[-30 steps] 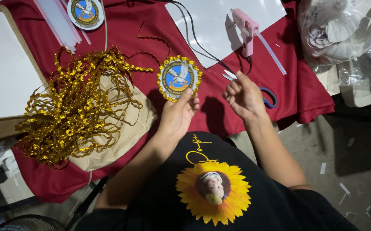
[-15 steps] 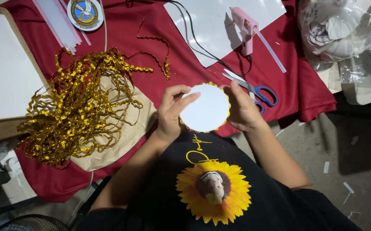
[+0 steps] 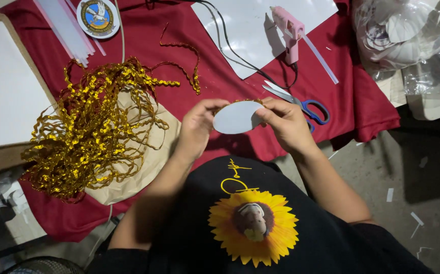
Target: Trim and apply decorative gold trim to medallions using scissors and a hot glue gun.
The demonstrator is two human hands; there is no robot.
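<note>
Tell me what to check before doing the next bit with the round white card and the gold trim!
1. Both hands on the card: left hand and right hand pinch the round white card. Ok.
2. Gold edging on the card's rim: only a bit shows. Cannot tell.
3. Gold trim pile close by: ok.
4. Pink glue gun laid on white paper, within reach: ok.
5. Scissors lying just behind the hands: not ok, mind the blades.

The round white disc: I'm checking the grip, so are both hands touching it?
Touching. The head view shows the left hand pinching one edge of the round white disc and the right hand pinching the other.
</note>
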